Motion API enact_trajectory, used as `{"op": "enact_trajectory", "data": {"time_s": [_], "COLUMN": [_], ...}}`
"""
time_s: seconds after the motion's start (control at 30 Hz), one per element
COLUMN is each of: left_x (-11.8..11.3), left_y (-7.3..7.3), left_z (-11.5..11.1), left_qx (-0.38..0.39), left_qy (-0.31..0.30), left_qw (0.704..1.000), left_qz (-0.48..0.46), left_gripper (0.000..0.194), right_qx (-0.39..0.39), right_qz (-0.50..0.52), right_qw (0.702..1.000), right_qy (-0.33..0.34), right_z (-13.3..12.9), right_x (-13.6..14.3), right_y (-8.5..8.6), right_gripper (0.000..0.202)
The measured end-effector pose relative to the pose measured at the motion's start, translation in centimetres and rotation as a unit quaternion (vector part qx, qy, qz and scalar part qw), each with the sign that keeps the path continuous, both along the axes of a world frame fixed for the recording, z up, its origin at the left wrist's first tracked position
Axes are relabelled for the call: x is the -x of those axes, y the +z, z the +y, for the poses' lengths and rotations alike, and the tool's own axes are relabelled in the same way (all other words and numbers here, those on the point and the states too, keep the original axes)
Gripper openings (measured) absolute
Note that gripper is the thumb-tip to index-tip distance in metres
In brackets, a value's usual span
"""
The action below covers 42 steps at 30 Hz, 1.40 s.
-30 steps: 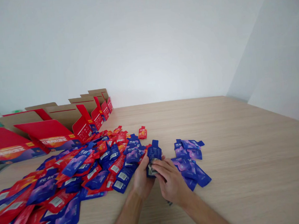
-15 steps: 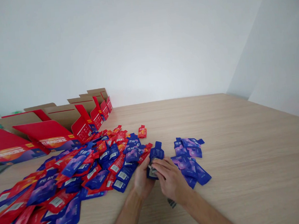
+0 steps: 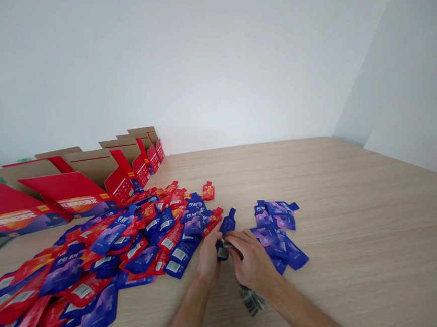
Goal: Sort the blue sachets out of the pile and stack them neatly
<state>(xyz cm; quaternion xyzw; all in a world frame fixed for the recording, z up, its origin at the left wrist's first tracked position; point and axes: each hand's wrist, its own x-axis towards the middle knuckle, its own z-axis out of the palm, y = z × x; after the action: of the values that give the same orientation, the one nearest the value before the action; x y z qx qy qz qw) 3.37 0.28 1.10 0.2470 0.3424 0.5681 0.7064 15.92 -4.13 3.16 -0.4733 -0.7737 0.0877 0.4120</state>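
Note:
In the middle of the table, my left hand (image 3: 209,257) is closed on a blue spouted pouch (image 3: 228,223), its neck pointing away from me. My right hand (image 3: 252,259) presses a crumpled grey patterned cloth (image 3: 252,300) against the pouch; a striped end hangs out below the palm. My fingers hide part of the pouch. Just right of the hands lies a small group of blue pouches (image 3: 281,214), some overlapping. To the left spreads a big mixed pile of red and blue pouches (image 3: 108,253).
Several open red cardboard boxes (image 3: 73,195) with raised brown flaps stand in a row at the back left. One red pouch (image 3: 207,191) lies apart beyond the pile. The wooden table (image 3: 358,213) reaches a white wall (image 3: 234,71).
The blue pouch has turned narrower to my view in the left hand. More of the cloth's striped end now hangs below my right hand. Pile and boxes look unchanged.

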Motion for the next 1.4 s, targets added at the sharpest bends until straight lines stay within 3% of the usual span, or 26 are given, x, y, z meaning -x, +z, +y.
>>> {"op": "enact_trajectory", "data": {"time_s": [0.07, 0.13, 0.2, 0.3, 0.37, 0.43, 0.5, 0.63, 0.7, 0.77, 0.9, 0.97, 1.2, 1.4], "left_x": [0.5, 1.3, 2.3, 4.0, 4.7, 4.7, 4.0, 0.9, -0.9, -2.4, -3.9, -3.8, -2.4, -2.6], "left_y": [0.7, 1.3, 1.6, 1.2, 0.6, -0.1, -0.7, -2.0, -2.8, -3.6, -4.5, -4.6, -3.9, -3.8], "left_z": [0.1, 0.4, 1.0, 2.4, 3.2, 3.7, 3.6, 2.6, 2.0, 1.4, 0.7, 0.7, 1.2, 0.6], "left_qx": [-0.063, -0.154, -0.237, -0.303, -0.32, -0.324, -0.321, -0.295, -0.284, -0.307, -0.341, -0.351, -0.335, -0.35], "left_qy": [0.033, 0.069, 0.12, 0.193, 0.21, 0.199, 0.166, 0.067, 0.03, -0.027, -0.128, -0.142, -0.084, -0.121], "left_qw": [0.993, 0.961, 0.899, 0.807, 0.772, 0.774, 0.803, 0.868, 0.883, 0.854, 0.736, 0.697, 0.678, 0.622], "left_qz": [0.095, 0.221, 0.347, 0.469, 0.508, 0.505, 0.474, 0.395, 0.373, 0.42, 0.571, 0.609, 0.649, 0.69], "left_gripper": [0.037, 0.042, 0.042, 0.034, 0.032, 0.03, 0.029, 0.027, 0.026, 0.03, 0.05, 0.051, 0.062, 0.057], "right_qx": [0.013, 0.022, 0.028, 0.028, 0.026, 0.026, 0.025, 0.016, 0.011, 0.015, 0.061, 0.086, 0.095, 0.072], "right_qz": [-0.003, -0.005, -0.007, -0.014, -0.023, -0.037, -0.054, -0.088, -0.101, -0.11, -0.113, -0.115, -0.118, -0.111], "right_qw": [1.0, 1.0, 1.0, 1.0, 0.999, 0.999, 0.997, 0.989, 0.983, 0.977, 0.969, 0.967, 0.966, 0.968], "right_qy": [0.001, 0.0, -0.002, -0.004, -0.01, -0.025, -0.05, -0.118, -0.152, -0.181, -0.21, -0.209, -0.211, -0.214], "right_z": [-0.1, 0.0, 0.1, 0.1, 0.1, 0.2, 0.4, 1.3, 1.7, 2.0, 1.9, 1.7, 2.0, 2.6], "right_x": [0.1, 0.0, -0.1, -0.2, -0.2, -0.3, -0.7, -2.7, -3.9, -4.8, -5.3, -5.2, -5.0, -5.5], "right_y": [0.0, 0.0, -0.2, -0.3, -0.5, -0.6, -0.7, -0.8, -0.7, -0.5, 0.1, 0.3, 0.1, -0.9], "right_gripper": [0.028, 0.026, 0.025, 0.025, 0.025, 0.023, 0.022, 0.021, 0.02, 0.018, 0.019, 0.019, 0.02, 0.02]}}
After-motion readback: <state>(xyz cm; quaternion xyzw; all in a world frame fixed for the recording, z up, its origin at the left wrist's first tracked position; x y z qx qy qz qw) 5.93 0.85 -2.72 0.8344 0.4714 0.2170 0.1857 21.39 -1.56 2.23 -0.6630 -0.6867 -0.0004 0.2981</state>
